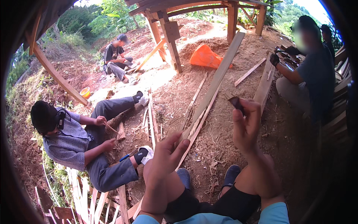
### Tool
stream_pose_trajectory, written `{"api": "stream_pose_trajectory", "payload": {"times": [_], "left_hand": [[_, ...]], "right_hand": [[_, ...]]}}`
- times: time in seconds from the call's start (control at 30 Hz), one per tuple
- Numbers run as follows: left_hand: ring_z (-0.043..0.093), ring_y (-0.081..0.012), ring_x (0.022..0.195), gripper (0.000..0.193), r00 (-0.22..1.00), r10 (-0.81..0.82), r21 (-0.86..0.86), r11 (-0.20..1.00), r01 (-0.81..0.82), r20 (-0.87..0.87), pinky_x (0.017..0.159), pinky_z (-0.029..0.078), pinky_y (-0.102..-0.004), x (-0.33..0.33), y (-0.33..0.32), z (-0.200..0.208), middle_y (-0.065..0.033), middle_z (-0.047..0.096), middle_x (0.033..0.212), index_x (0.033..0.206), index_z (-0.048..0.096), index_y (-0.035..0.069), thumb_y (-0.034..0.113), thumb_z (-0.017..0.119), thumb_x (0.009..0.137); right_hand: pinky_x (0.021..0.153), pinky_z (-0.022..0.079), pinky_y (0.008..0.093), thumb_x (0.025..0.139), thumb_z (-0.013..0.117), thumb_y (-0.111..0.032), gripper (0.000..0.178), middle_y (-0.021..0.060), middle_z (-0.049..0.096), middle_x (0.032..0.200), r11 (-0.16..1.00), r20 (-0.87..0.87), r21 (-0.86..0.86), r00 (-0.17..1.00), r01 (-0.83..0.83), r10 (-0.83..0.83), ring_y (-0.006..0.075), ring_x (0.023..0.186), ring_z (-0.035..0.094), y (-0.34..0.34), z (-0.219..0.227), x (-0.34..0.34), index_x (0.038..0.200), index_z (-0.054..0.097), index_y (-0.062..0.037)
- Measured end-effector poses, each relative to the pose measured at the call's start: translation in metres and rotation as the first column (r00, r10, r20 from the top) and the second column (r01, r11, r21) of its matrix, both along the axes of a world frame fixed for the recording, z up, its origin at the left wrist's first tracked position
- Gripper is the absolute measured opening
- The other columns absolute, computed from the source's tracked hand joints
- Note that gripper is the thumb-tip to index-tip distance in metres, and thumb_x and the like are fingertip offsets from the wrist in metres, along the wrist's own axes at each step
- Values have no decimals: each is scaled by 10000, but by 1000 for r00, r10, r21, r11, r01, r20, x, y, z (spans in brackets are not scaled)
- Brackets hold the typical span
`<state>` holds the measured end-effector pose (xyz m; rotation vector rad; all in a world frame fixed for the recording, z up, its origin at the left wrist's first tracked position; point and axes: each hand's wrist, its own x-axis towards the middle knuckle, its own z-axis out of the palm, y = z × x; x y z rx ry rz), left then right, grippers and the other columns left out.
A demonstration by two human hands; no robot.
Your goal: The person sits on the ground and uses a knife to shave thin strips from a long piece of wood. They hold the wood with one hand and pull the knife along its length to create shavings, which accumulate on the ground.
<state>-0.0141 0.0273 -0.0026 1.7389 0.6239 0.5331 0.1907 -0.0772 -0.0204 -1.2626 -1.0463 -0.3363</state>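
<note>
A long, pale grey-green wooden strip (pixel 215 85) slants from the middle of the view toward the top right. Its near end reaches the thumb and fingers of my left hand (pixel 167 152), which are closed on it. My right hand (pixel 247 125) is raised on the right, fingers bent and pinching a small dark brown piece (pixel 236 103) with a lighter tip. What kind of thing this is does not show clearly. The two hands are apart, above my knees.
At left, a seated person (pixel 71 138) holds a thin stick; another person (pixel 117 58) sits farther back. Someone crouches at right (pixel 311 74) beside a plank (pixel 264 84). An orange sheet (pixel 206 56) lies near wooden posts (pixel 169 41). Wood strips (pixel 95 203) are piled lower left.
</note>
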Motion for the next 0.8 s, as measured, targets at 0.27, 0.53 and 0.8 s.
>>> {"api": "stream_pose_trajectory", "payload": {"times": [0.27,0.53,0.8], "left_hand": [[338,29,402,285,996,-40,-85,995,47,82,374,209,-157,6,-14,6,100,429,521,1109,558,10,221,497,927],[344,30,396,270,996,-69,-96,993,75,57,375,207,-150,5,-11,4,106,422,505,1084,582,8,209,492,927],[361,29,444,256,994,-32,-142,989,47,101,406,217,-153,2,-16,13,99,451,556,1076,585,4,191,521,913]], "right_hand": [[503,462,308,850,582,-93,164,109,540,811,987,110,-119,987,-105,118,217,613,582,7,-2,-14,998,542,-31],[497,480,329,801,632,-117,173,74,542,795,971,195,-160,959,-176,206,241,644,595,9,-7,-33,950,561,-66],[489,459,328,804,631,-125,148,66,539,775,994,208,-107,977,-26,48,234,624,583,14,0,-26,923,556,-76]]}}
